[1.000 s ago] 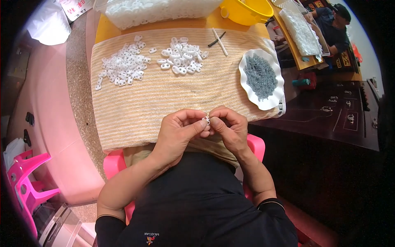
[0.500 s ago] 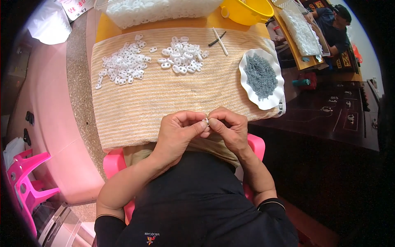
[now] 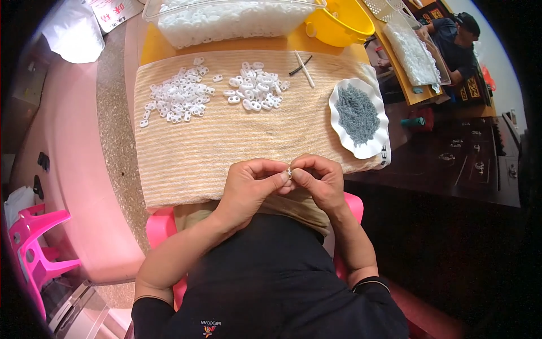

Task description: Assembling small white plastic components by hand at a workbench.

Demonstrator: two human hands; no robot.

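Observation:
Close to the near edge of the striped cloth, my left hand and my right hand meet fingertip to fingertip. Both are closed in a pinch on one small white plastic piece, mostly covered by the thumbs and forefingers. Beyond them on the cloth lie a pile of small white two-holed plastic pieces at the left and a pile of rounder white oval pieces in the middle. To the right, a white scalloped dish holds many tiny grey-blue parts.
A white stick crosses a black stick on the cloth. Behind stand a clear bin of white pieces and a yellow basin. Another person sits at a table far right. A pink stool stands at left.
The view has shifted slightly, so the table and its piles appear lower. My hands stay together in the same pinch, with only slight finger movement around the small piece.

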